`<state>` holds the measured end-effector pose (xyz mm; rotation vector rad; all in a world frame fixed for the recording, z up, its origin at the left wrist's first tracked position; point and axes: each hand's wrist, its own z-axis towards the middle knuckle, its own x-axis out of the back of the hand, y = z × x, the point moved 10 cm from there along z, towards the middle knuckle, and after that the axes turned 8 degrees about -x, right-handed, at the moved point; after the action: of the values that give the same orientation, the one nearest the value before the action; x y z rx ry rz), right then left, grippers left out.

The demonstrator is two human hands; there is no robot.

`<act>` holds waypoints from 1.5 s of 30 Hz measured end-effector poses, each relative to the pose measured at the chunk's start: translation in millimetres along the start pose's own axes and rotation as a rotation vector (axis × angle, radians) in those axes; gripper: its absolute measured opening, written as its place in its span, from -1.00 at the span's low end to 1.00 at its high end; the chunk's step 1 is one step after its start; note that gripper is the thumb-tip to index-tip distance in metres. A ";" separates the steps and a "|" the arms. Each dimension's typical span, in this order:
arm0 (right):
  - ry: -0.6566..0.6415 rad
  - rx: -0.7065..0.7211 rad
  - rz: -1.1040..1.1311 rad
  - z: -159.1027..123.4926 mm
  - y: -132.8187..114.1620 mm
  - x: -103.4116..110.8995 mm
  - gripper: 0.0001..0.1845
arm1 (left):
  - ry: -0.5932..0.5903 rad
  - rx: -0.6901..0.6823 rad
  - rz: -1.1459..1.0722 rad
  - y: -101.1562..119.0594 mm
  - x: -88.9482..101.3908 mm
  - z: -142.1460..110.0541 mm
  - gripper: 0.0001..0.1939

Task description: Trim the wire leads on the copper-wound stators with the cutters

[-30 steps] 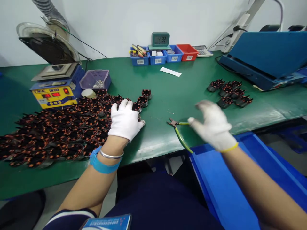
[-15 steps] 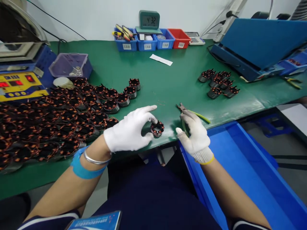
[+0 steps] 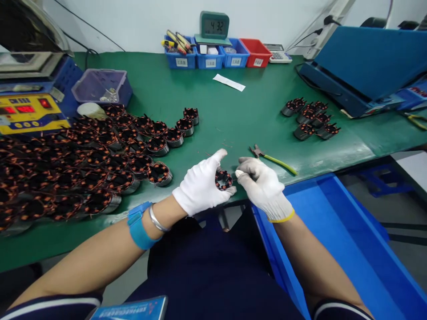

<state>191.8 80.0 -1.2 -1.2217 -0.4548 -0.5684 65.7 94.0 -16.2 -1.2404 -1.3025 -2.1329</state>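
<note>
Fingers of the left hand [image 3: 202, 186] hold a wound core [image 3: 223, 180] left of the pliers [image 3: 279, 163]; the right hand [image 3: 261, 184] curls beside it, whether gripping anything I cannot tell. Farther left of the pliers, a large heap [image 3: 100, 181] seemingly remains; the small cluster [image 3: 320, 119] to their right looks done.

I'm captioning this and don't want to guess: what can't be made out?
Head view, now:
Wound stator: left outer side, hidden by the left hand.
Right hand: whether it pinches anything; its bent gloved fingers hide that.
Side cutters: one handle, apparently behind the right hand.
Control unit: left part, cut off by the left edge.
Badge: lower part, cut off by the bottom edge.
</note>
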 end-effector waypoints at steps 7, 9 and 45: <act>-0.067 0.062 -0.178 -6.5 -4.3 -14.9 -0.86 | -0.208 -0.114 -0.152 2.2 -0.7 0.2 -0.05; -0.107 0.067 -0.169 -10.6 -4.6 -22.0 -0.86 | -0.159 -0.055 -0.237 -4.8 4.4 0.4 -0.01; -0.125 -0.128 -0.148 -40.7 -19.1 -19.9 0.14 | -0.341 -0.163 0.039 -13.9 -4.1 5.6 0.18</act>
<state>165.4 39.7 -10.7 -1.3582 -0.6252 -0.6573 61.5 105.3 -25.9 -1.7432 -1.2361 -2.0996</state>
